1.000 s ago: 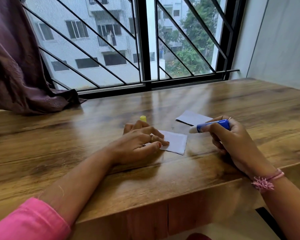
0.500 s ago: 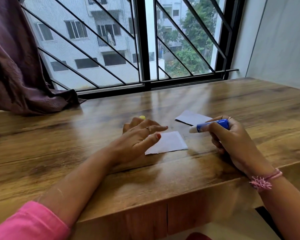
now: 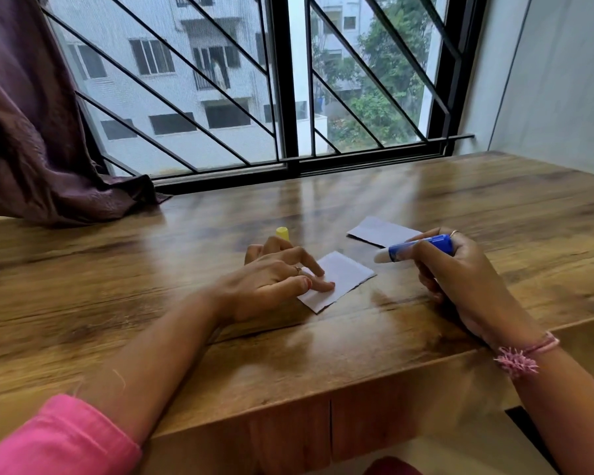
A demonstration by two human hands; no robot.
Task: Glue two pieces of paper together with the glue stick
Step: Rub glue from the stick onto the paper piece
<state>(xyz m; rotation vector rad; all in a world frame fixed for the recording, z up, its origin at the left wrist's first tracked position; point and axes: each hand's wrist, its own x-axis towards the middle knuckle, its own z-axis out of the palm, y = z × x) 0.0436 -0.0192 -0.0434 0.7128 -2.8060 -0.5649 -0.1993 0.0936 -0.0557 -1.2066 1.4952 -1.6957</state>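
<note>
A small white paper [image 3: 343,277] lies on the wooden table [image 3: 151,275], turned at an angle. My left hand [image 3: 275,279] rests on its left part, fingertips pressing it flat. A second white paper [image 3: 381,232] lies farther back to the right. My right hand [image 3: 460,269] grips a blue glue stick [image 3: 422,251], its uncapped white tip pointing left just above the table, right of the first paper. A yellow cap [image 3: 282,233] stands behind my left hand.
A purple curtain [image 3: 31,132] drapes onto the table's back left corner. A barred window [image 3: 282,80] runs along the far edge, and a grey wall [image 3: 563,80] stands at the right. The table's front edge is close to my forearms.
My left hand has turned the near paper counter-clockwise and set its fingertips back down on it. The right hand with the glue stick has barely moved.
</note>
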